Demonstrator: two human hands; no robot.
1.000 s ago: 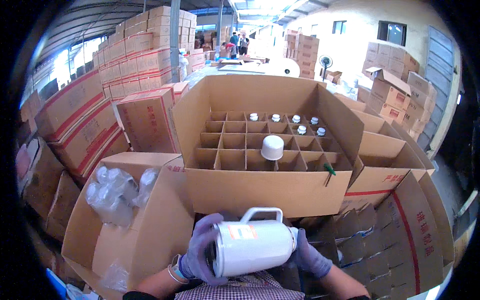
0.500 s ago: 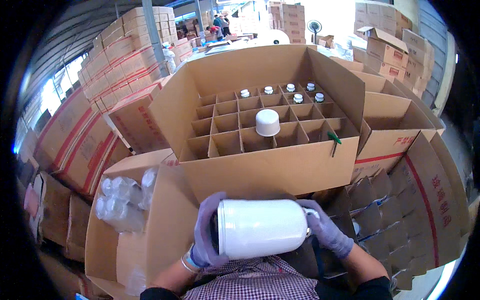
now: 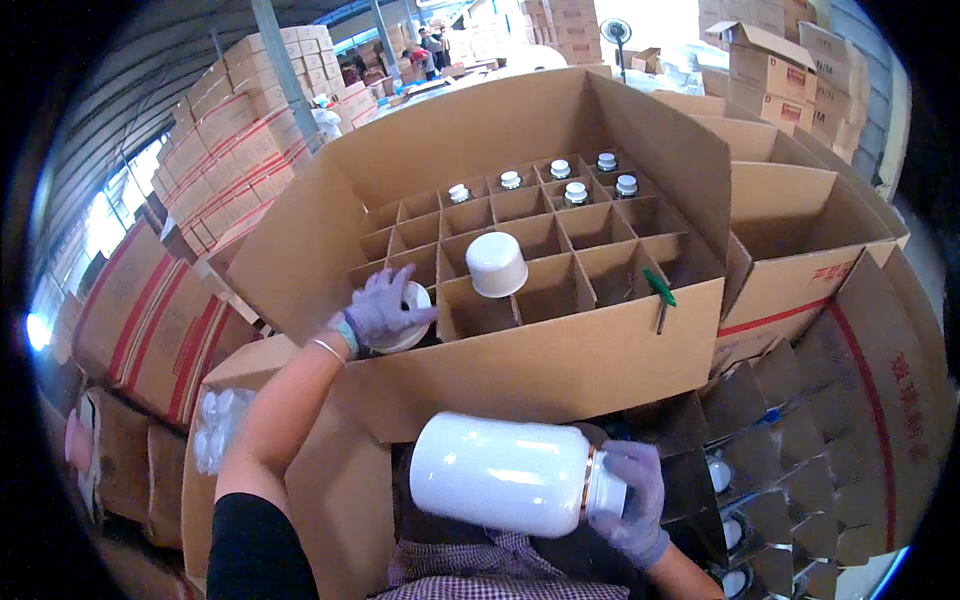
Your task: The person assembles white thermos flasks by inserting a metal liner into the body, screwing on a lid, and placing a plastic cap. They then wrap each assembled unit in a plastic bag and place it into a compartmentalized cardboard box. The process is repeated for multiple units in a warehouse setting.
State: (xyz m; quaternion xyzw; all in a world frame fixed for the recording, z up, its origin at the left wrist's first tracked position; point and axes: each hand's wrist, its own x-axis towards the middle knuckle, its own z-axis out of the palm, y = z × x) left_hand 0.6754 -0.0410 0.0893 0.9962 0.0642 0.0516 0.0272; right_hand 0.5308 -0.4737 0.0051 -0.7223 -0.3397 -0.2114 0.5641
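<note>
My right hand (image 3: 632,500) grips the capped neck of a large glossy white bottle (image 3: 500,474). The bottle lies sideways in the air in front of a divided carton (image 3: 560,355), its rounded base toward the left. At the carton's near left corner, my left hand (image 3: 382,308) has its fingers around a white round piece (image 3: 407,330) with a dark opening, partly hidden by the hand. A white cup-shaped piece (image 3: 497,265) sits on the dividers to the right of that hand. Both hands wear thin pale purple gloves.
Several white-capped bottles (image 3: 575,194) stand in the carton's far cells. A green-handled tool (image 3: 660,288) hangs on its front wall. Plastic-wrapped items (image 3: 222,428) lie in an open box at left. More bottles (image 3: 733,532) stand among dividers at lower right. Stacked cartons (image 3: 215,125) rise behind.
My left hand has left the bottle's base and reached up to the white round piece at the carton's near left corner. The bottle has tilted, its base further left, in my right hand.
</note>
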